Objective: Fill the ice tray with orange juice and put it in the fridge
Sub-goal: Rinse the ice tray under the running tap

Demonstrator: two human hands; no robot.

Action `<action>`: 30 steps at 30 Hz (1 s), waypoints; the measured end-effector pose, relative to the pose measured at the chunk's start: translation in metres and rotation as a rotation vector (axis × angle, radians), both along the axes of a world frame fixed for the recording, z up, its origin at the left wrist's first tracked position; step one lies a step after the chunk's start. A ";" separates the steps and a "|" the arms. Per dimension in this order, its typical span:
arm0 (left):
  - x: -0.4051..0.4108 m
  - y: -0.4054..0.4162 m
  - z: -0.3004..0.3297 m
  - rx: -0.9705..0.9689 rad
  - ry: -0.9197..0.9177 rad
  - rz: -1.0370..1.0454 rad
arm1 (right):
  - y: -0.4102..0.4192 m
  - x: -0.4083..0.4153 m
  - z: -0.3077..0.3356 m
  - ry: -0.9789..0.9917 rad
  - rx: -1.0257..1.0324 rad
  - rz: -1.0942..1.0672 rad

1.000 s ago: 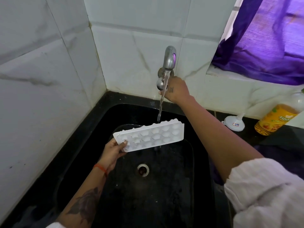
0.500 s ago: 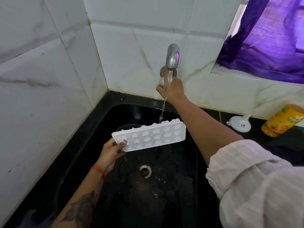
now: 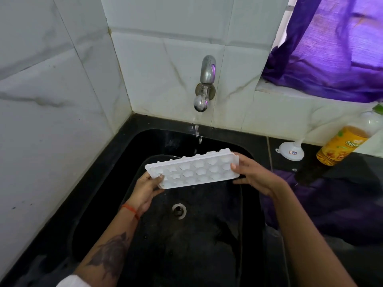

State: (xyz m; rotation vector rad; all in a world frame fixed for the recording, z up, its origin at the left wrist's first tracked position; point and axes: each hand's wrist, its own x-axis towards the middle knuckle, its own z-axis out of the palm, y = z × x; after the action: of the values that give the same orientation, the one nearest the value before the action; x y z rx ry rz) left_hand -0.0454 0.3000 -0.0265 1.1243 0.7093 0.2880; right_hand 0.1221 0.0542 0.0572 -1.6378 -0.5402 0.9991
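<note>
White plastic, the tray [image 3: 191, 170] is held level over the black sink [image 3: 128, 162], one short end in each hand: the left hand [image 3: 145, 188] grips the near-left corner with the thumb on top, and the right hand [image 3: 251, 176] clasps the right end, thumb on the rim and fingers beneath. It sits just under the tap [image 3: 205, 79], whose last drops fall beside its far edge, so the hold looks meant for rinsing and draining over the basin rather than the bench [image 3: 352, 162]. No juice is in the moulds yet. The drain [image 3: 178, 210] lies below with open room all round for tipping the tray out. To the right, on the bench, stand a funnel [image 3: 291, 151] and a bottle [image 3: 342, 145] of orange liquid, near each other against the wall; the way toward them looks clear, though purple cloth [image 3: 323, 201] lies along the sink's right edge.
</note>
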 end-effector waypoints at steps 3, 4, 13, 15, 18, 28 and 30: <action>0.000 -0.010 0.001 -0.049 -0.009 -0.013 | -0.008 -0.017 -0.011 -0.216 0.019 -0.113; 0.000 -0.013 0.001 -0.074 -0.011 -0.014 | -0.007 -0.021 -0.010 -0.319 0.009 -0.171; -0.008 -0.027 0.006 -0.140 0.014 0.040 | -0.007 -0.070 0.034 -1.409 -0.121 -0.223; -0.012 -0.030 0.007 -0.121 0.002 0.053 | -0.009 -0.078 0.040 -1.456 -0.057 -0.223; -0.014 -0.038 0.007 -0.084 -0.001 0.065 | -0.013 -0.088 0.044 -1.565 -0.011 -0.220; -0.023 -0.063 0.019 -0.030 -0.047 0.112 | -0.026 -0.108 0.041 -1.723 0.035 -0.249; -0.024 -0.066 0.017 -0.026 -0.038 0.114 | -0.031 -0.108 0.036 -1.746 0.034 -0.266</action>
State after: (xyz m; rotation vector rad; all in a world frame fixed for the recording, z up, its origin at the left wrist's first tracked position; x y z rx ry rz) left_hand -0.0695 0.2340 -0.0092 1.0531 0.7431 0.3952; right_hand 0.0140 0.0236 0.0927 -2.1397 -1.3356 -0.8982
